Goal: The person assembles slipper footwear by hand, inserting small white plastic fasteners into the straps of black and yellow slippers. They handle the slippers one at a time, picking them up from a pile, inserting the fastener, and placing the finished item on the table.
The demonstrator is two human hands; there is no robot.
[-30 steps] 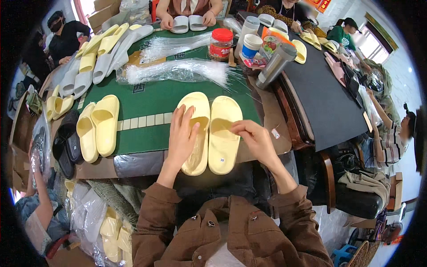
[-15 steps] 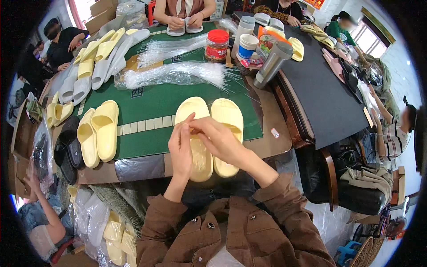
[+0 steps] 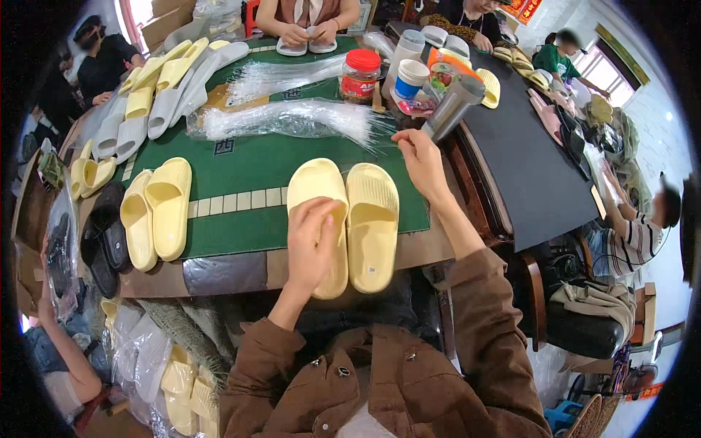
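Since half a second ago, right hand (image 3: 422, 162) has left the slippers and reached up to the clear plastic strands (image 3: 292, 120), fingertips pinched at their loose ends. Left hand (image 3: 312, 237) rests flat, fingers spread, on the left yellow slipper (image 3: 318, 191), which lies lengthwise away from the person.

Two yellow slippers (image 3: 343, 223) lie side by side at six o'clock on the surface (image 3: 248, 164), two more yellow slippers (image 3: 155, 212) at nine o'clock. Two bundles of clear plastic ties (image 3: 292, 117) (one longer) lie toward twelve. One red-lidded jar (image 3: 360, 75) stands at one o'clock.
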